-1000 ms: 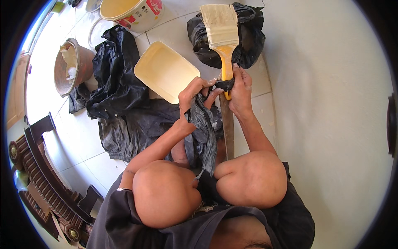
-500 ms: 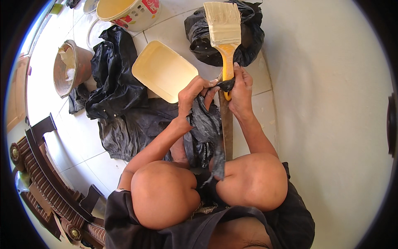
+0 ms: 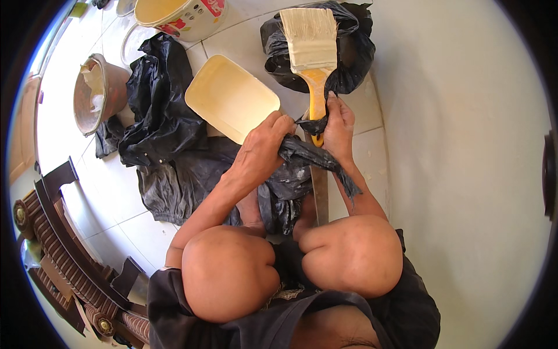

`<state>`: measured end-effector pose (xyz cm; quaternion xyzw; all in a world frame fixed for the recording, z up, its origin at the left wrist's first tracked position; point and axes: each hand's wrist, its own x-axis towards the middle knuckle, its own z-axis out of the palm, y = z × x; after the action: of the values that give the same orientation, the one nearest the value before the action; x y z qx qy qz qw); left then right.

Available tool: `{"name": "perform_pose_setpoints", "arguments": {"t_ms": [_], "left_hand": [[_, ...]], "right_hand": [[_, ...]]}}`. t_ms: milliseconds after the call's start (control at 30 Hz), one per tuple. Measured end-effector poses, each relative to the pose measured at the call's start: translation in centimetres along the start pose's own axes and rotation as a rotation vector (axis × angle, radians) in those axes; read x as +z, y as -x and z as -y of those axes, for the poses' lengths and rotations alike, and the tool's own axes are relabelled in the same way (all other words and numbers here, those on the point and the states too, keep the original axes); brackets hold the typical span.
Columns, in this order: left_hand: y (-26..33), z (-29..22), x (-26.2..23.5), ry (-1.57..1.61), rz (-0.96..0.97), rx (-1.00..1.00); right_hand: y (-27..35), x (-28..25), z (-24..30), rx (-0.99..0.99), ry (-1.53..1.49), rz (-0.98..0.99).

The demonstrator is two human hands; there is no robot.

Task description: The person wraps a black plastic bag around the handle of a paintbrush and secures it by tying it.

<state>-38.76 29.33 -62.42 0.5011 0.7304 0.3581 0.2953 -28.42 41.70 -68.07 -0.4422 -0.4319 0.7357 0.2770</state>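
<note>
A wide paintbrush with a yellow handle and cream-coated bristles points away from me. Its handle lies along a long flat stick that runs back between my knees. A torn black plastic strip passes around the lower handle and the stick. My left hand is closed on the strip, left of the handle, and the loose tail hangs across the stick toward my right wrist. My right hand pinches at the handle's right side, thumb up, holding brush and stick together; its fingertips are partly hidden.
A cream rectangular tub stands just beyond my left hand. Black plastic bags and dark cloth lie at left, beside a dirty bucket. Another black bag sits behind the brush. A pale wall rises at right; carved dark furniture stands left.
My left hand has turned over and drawn the strip leftward; the strip's tail has swung from hanging near my knees to the right across the stick. The brush has tilted slightly left.
</note>
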Motion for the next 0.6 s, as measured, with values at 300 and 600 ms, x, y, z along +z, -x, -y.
{"name": "perform_pose_setpoints", "arguments": {"t_ms": [300, 600], "left_hand": [[0.8, 1.0, 0.3, 0.068, 0.067, 0.033], [-0.2, 1.7, 0.4, -0.002, -0.08, 0.371]], "right_hand": [[0.6, 0.4, -0.2, -0.032, -0.009, -0.078], [0.3, 0.4, -1.0, -0.049, 0.037, -0.032]]}}
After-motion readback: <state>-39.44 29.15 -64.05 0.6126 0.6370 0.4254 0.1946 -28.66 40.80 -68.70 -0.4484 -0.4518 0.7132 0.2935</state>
